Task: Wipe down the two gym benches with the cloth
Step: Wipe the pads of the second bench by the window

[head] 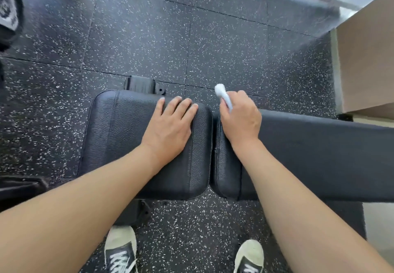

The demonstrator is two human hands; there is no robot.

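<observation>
— Where is the cloth?

— The cloth (222, 97), pale blue-white and bunched up, is in the right hand (241, 119). The fingers are curled round it, and a rounded end sticks out past the knuckles, over the far edge of the long back pad (319, 153).

— And the other hand?

— The left hand (170, 125) lies flat, palm down, on the seat pad (119, 136). Its fingers (181, 107) are straight and slightly spread, holding nothing, the tips reaching the far right corner of that pad.

— How do the two pads sit?

— Side by side, with a narrow gap between them. The seat pad is the squarish black one on the left; the long pad runs off to the right edge of the view. Both are black, grained upholstery. The right hand rests at the left end of the long pad, just beside the gap.

— A second bench?

— I cannot tell; only this padded surface shows clearly.

— What else is around?

— A black speckled rubber floor (213, 44). A black bracket (142, 84) of the frame shows beyond the seat pad's far edge. Two dark sneakers (121, 251) with pale toe caps stand at the near side. A tan box-like block (368, 64) sits at the far right, and a blurred dark object (8, 13) at the far left corner.
</observation>
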